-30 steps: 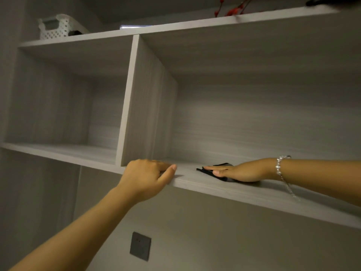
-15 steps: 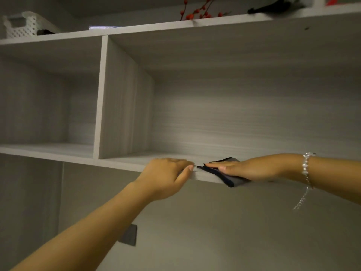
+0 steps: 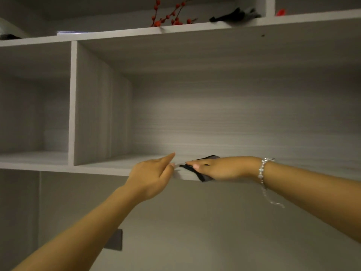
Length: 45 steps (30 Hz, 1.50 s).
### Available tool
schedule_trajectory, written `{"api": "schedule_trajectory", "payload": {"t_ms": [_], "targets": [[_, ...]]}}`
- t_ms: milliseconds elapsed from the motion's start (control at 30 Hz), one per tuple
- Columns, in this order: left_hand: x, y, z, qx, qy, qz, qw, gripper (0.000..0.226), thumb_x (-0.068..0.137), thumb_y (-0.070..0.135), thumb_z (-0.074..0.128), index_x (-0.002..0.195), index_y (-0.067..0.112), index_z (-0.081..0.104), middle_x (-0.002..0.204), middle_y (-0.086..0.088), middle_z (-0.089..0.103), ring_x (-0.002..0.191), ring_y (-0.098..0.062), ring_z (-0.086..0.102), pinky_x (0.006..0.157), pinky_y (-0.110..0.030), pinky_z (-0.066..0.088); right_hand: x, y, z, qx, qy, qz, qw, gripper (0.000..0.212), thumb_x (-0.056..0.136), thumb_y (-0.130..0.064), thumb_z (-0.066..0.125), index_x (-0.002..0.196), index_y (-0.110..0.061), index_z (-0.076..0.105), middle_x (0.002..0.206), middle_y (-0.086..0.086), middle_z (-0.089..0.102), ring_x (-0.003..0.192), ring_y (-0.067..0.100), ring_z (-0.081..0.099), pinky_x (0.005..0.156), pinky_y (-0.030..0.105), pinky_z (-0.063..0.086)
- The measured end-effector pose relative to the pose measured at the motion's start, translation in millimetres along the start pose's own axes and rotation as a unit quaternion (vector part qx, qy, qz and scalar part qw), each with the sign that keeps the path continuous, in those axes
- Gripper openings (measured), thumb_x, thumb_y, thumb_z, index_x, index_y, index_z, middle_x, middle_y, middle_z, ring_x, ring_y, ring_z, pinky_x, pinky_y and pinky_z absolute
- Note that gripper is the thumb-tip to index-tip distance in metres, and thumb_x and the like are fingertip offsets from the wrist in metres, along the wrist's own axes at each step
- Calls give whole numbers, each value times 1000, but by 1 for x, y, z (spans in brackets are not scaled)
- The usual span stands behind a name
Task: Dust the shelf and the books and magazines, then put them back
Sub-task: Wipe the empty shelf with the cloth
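Head view: right hand (image 3: 220,168) lies flat, fingers straight, pressing a dark cloth (image 3: 203,176) onto the front lip of the shelf board (image 3: 109,167), one cloth corner hanging over the edge. Versus a second ago the cloth has come forward from further in on the board to the lip, so the pass now covers the front edge. Left hand (image 3: 152,176) has let go of its earlier grip on the edge: index finger now points up and in, thumb just beside the cloth's near tip, holding nothing. Looks like it's about to take or reposition the cloth. No books or magazines in view; both visible bays of this board hold nothing, so the put-back step is yet to come. Red berry sprig (image 3: 170,15) sits on the shelf above.
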<state>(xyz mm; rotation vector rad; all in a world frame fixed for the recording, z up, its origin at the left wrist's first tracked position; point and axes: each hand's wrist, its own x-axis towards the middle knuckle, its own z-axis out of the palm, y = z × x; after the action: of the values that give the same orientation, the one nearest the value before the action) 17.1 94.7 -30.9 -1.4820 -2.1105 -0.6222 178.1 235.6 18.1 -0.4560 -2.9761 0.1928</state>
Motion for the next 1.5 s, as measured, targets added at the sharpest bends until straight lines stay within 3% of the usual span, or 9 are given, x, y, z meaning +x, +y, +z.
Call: {"api": "schedule_trajectory", "payload": {"t_ms": [133, 300, 400, 467, 601, 834, 1168, 1335, 1501], "targets": [[-1, 16, 4, 40, 38, 10, 998, 56, 99, 50, 10, 141, 33, 43, 139, 10, 52, 126, -14, 49, 91, -24, 39, -15, -5, 8, -42, 43, -9, 998, 46, 101, -48, 21, 146, -41, 22, 152, -19, 26, 139, 9, 27, 105, 22, 23], [9, 40, 12, 68, 50, 69, 994, 83, 77, 57, -9, 109, 29, 62, 96, 8, 66, 89, -18, 61, 63, -28, 39, -52, 41, -4, -22, 32, 47, 998, 48, 99, -50, 18, 146, -41, 24, 151, -21, 26, 139, 6, 26, 109, 22, 20], [17, 53, 11, 56, -7, 70, 996, 68, 92, 56, 2, 128, 35, 55, 123, 8, 63, 112, -17, 57, 84, -27, 43, -75, 87, -20, 7, 19, 127, 992, 50, 98, -52, 18, 146, -38, 26, 151, -16, 27, 139, 8, 26, 113, 24, 16], [20, 61, 8, 32, -82, 62, 994, 50, 101, 49, 12, 143, 39, 38, 146, 9, 44, 135, -13, 39, 104, -26, 33, -85, 108, -27, 31, 4, 185, 982, 55, 97, -56, 20, 148, -36, 24, 154, -13, 22, 142, 11, 22, 116, 29, 12], [30, 68, 3, 8, -177, 58, 982, 49, 101, 49, 13, 149, 42, 18, 157, 9, 21, 144, -13, 20, 115, -28, 18, -86, 110, -28, 8, -16, 191, 981, 48, 102, -44, 20, 149, -34, 17, 156, -13, 14, 144, 12, 14, 116, 30, 7], [68, 71, 10, -98, -248, 20, 964, 53, 95, 59, 31, 145, 51, 19, 155, 18, 20, 144, -13, 21, 119, -36, 12, -96, 106, -33, 19, -59, 138, 988, 46, 103, -41, 22, 148, -40, 16, 142, -28, 16, 129, -7, 14, 106, 14, 7], [87, 78, 21, -31, -194, -106, 975, 56, 100, 44, 30, 151, 26, 19, 155, -6, 26, 140, -29, 29, 116, -45, 20, -16, 152, -44, -9, -92, 205, 974, 49, 103, -44, 16, 150, -34, 10, 158, -10, 6, 145, 13, 9, 118, 32, 3], [91, 78, 22, -26, -224, -128, 966, 52, 102, 35, 26, 152, 22, 17, 158, -6, 20, 143, -27, 24, 114, -38, 19, 29, 114, -31, 4, -103, 116, 988, 48, 104, -40, 18, 151, -31, 12, 158, -12, 8, 145, 10, 8, 116, 30, 3], [88, 60, 18, -33, -271, -88, 958, 58, 100, 50, 26, 152, 34, 10, 160, 2, 11, 146, -20, 14, 119, -39, 10, 32, 120, -30, -6, -116, 69, 991, 49, 102, -46, 16, 150, -37, 8, 156, -17, 5, 145, 7, 6, 116, 29, 1]]}}
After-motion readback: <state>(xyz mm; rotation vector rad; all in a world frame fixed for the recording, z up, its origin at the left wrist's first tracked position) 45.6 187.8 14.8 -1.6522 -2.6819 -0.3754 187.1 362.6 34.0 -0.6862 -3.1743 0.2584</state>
